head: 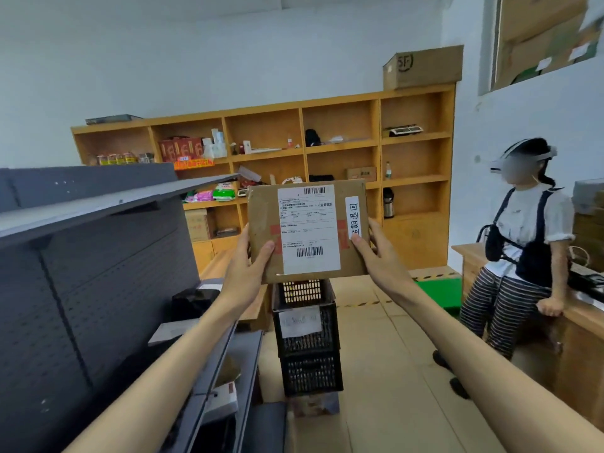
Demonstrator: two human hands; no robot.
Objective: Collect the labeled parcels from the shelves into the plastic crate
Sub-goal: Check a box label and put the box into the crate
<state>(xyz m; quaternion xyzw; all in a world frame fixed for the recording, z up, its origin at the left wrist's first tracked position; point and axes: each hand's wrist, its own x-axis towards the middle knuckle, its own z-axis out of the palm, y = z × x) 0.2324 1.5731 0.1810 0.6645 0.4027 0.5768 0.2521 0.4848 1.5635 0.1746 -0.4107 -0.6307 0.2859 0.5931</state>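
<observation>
I see left hand [243, 266] and right hand [379, 256] gripping labeled parcel [307, 230] by side edges, fingers [265, 249] clamped on it, parcel raised mid-scene. Stacked black crates [307, 335] below it in view; contents hidden from me.

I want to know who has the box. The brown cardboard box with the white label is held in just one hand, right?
No. The head view shows two hands on the brown cardboard box with the white label: the left hand grips its left edge, the right hand its right edge.

Wooden shelving [415, 158] against white wall [196, 60]
</observation>
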